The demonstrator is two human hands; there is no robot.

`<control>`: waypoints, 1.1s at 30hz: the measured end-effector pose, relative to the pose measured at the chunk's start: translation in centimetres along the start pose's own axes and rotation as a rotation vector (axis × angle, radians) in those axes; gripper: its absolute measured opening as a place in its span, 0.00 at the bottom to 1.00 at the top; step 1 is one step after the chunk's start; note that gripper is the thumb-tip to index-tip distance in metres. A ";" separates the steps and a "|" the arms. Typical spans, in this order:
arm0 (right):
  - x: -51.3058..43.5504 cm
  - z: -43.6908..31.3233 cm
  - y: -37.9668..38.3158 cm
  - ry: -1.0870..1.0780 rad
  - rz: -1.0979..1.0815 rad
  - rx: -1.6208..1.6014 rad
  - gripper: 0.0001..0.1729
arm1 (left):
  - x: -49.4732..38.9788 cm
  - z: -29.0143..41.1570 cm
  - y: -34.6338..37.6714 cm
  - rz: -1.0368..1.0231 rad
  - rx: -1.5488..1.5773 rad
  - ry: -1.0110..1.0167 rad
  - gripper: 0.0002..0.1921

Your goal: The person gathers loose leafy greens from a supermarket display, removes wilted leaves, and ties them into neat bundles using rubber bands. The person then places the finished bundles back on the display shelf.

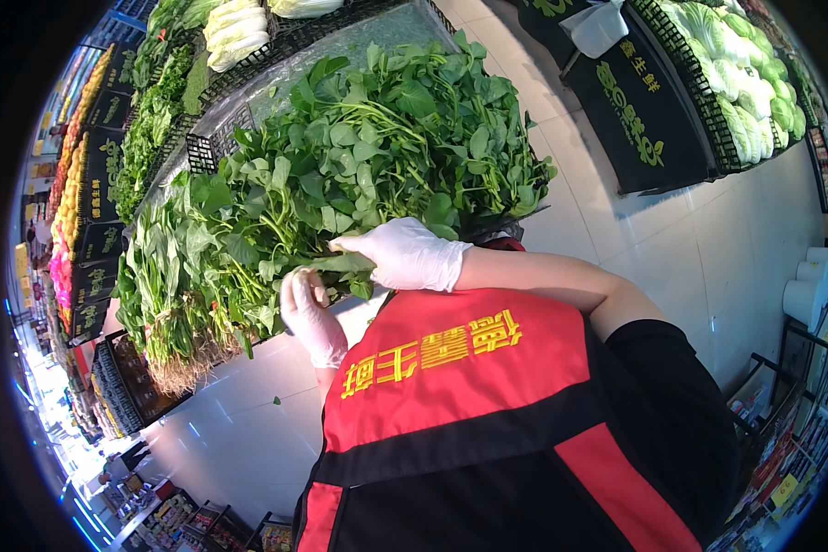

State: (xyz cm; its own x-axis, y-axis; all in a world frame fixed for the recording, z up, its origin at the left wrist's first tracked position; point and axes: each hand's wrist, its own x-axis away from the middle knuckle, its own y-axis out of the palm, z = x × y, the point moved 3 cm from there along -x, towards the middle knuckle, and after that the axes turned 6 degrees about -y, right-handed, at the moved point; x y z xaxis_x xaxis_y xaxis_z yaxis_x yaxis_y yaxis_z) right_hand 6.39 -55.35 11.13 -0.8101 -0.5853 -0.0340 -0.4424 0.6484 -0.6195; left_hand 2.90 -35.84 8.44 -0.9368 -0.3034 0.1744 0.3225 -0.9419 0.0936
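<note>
My right hand (414, 255), in a thin white glove, pinches a green leafy piece (341, 263) between thumb and fingers at the front edge of a large heap of leafy greens (386, 138). Just left of it and lower, my left hand (310, 314), also gloved, has its fingers curled at the far end of that piece; whether they grip it is hard to see. Bundled greens with pale roots (179, 352) lie at the left end of the heap.
Black plastic crates (202, 153) edge the display, with napa cabbages (237, 31) at its back. Across the tiled floor, at right, stands a draped stand (642, 124) with cabbages (742, 83). Fruit shelves (76, 200) line the far left. A fallen leaf (277, 400) lies on the floor.
</note>
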 end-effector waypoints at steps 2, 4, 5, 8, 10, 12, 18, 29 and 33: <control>0.2 -1.3 -1.3 -0.049 0.069 -0.156 0.25 | 0.7 2.7 1.4 -0.004 -0.098 0.246 0.09; 0.3 -2.0 -2.5 -0.034 0.159 -0.452 0.22 | 1.3 4.9 3.5 -0.061 -0.253 0.502 0.11; 0.3 -2.2 -2.9 -0.036 0.205 -0.601 0.21 | 1.3 5.8 4.9 -0.097 -0.373 0.619 0.13; 0.2 -1.2 -4.4 -0.010 0.349 -0.963 0.19 | 0.6 7.7 9.4 -0.241 -0.757 0.874 0.17; 0.9 0.5 -5.6 0.038 0.511 -1.141 0.17 | 0.4 7.7 12.7 -0.357 -0.833 0.884 0.19; 3.0 2.6 -6.8 -0.004 0.614 -1.308 0.12 | 0.4 7.4 15.3 -0.513 -0.867 0.811 0.23; 12.9 11.7 -10.8 0.224 0.936 -1.106 0.13 | -4.3 6.7 19.2 -0.636 -1.012 0.980 0.27; 21.3 20.5 -6.3 0.597 0.878 -1.022 0.18 | -5.4 4.4 16.5 -0.934 -1.279 0.843 0.07; 17.6 23.0 -5.5 0.675 0.790 -0.882 0.19 | -5.9 4.4 16.2 -0.958 -1.270 0.838 0.07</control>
State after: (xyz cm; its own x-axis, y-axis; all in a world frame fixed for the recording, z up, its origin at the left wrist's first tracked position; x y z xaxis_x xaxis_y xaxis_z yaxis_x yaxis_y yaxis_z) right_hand 3.42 -80.38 -4.07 -0.8757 0.2686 0.4013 0.3322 0.9382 0.0970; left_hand 14.25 -48.72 13.22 -0.6584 0.7525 -0.0121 -0.2299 -0.2164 -0.9488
